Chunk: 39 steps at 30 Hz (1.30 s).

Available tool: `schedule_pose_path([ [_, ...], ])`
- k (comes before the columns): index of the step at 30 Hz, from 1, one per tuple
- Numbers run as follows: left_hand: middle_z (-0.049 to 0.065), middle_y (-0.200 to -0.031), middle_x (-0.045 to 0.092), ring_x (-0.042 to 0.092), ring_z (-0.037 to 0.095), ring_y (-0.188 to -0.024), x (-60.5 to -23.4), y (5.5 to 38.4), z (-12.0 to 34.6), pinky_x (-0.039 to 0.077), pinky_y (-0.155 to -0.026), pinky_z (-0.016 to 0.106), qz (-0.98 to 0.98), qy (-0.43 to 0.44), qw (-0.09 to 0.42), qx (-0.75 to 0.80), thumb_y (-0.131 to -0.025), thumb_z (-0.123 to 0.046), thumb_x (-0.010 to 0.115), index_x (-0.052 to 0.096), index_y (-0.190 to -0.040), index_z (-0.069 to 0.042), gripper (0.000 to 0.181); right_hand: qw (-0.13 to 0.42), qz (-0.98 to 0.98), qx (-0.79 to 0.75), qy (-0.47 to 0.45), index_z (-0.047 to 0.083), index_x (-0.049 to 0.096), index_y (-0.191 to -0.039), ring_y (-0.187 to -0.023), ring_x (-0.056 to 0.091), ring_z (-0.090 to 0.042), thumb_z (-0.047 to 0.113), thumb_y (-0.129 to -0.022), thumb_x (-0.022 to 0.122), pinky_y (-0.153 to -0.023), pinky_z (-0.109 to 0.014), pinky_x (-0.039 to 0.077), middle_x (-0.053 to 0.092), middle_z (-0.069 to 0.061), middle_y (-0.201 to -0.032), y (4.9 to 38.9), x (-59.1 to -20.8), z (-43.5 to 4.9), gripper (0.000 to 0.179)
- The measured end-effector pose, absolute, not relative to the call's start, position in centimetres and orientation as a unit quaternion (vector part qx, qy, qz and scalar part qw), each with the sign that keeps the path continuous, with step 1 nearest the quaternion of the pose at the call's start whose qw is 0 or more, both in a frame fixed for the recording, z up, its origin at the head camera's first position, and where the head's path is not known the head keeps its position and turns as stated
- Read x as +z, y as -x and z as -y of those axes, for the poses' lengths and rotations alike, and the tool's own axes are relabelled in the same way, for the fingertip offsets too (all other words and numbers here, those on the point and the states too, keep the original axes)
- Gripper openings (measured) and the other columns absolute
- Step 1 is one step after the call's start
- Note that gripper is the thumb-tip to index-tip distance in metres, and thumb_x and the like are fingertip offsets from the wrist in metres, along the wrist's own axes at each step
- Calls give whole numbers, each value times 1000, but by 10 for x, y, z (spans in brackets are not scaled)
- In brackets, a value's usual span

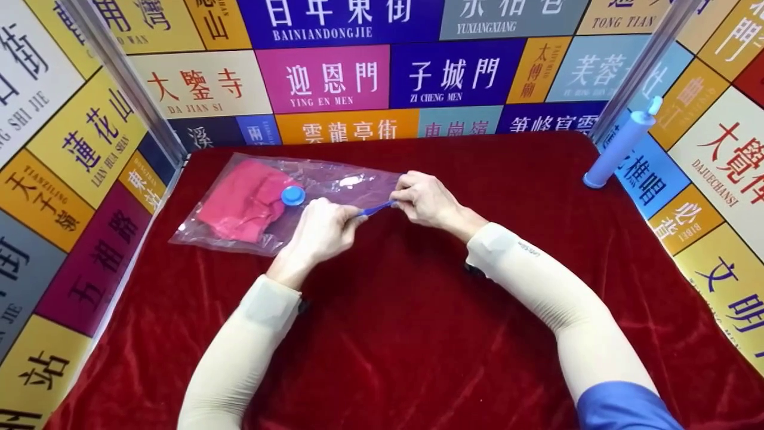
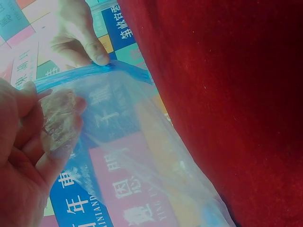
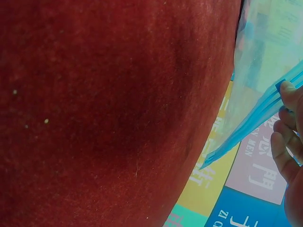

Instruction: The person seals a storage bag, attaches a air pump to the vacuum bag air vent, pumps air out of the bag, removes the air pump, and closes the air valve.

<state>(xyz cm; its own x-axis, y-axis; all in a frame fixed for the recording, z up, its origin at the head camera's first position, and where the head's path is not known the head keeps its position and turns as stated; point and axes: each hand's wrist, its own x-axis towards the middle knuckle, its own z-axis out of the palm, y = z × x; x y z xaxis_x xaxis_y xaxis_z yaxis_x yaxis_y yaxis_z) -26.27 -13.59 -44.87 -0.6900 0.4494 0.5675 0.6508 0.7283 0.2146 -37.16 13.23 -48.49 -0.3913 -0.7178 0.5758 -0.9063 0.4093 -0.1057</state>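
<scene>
A clear vacuum storage bag lies at the back left of the table, with a folded pink cloth inside and a round blue valve on top. Its blue zip strip runs between both hands at the bag's right end. My left hand pinches the strip's nearer part; through the plastic, its fingers show in the left wrist view. Farther right, my right hand pinches the strip between thumb and fingers. In the right wrist view the thumb presses beside a small dark blue piece on the strip.
A light blue hand pump stands at the back right. Dark red velvet cloth covers the table. Panels with printed lettering wall the back and both sides, and metal posts rise at the back corners.
</scene>
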Motion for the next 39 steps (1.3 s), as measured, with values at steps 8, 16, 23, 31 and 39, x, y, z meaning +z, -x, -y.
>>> schedule_pose_path([
  [8,6,-61,69,70,33,-56,-449,262,136,56,-56,54,893,311,248,-210,-103,-19,77,76,-76,-12,28,224,816,201,-493,9,89,-100,-86,66,-33,7,-99,82,-76,-44,61,73,-12,-92,374,-486,-134,7],
  [16,5,-63,71,69,31,-56,-447,261,136,55,-57,53,893,312,244,-215,-102,-16,78,80,-81,-12,22,224,818,202,-489,8,88,-98,-87,66,-34,1,-96,82,-77,-46,60,73,-12,-92,376,-489,-137,10],
  [23,6,-59,65,65,32,-54,-445,259,136,52,-54,54,892,316,244,-214,-102,-17,78,73,-74,-12,28,219,828,193,-479,9,87,-97,-88,66,-34,3,-96,80,-79,-46,60,73,-13,-93,377,-491,-140,10],
  [31,5,-60,68,67,32,-55,-443,257,135,53,-56,53,891,317,252,-205,-102,-19,78,74,-74,-12,29,215,835,189,-471,10,88,-99,-89,66,-35,3,-96,80,-80,-47,60,74,-13,-94,377,-488,-140,11],
  [39,5,-60,68,68,32,-56,-441,255,135,53,-56,53,888,322,253,-209,-102,-19,77,74,-75,-12,29,214,841,185,-462,12,89,-99,-89,67,-34,3,-96,81,-80,-46,61,74,-11,-94,379,-489,-143,12],
])
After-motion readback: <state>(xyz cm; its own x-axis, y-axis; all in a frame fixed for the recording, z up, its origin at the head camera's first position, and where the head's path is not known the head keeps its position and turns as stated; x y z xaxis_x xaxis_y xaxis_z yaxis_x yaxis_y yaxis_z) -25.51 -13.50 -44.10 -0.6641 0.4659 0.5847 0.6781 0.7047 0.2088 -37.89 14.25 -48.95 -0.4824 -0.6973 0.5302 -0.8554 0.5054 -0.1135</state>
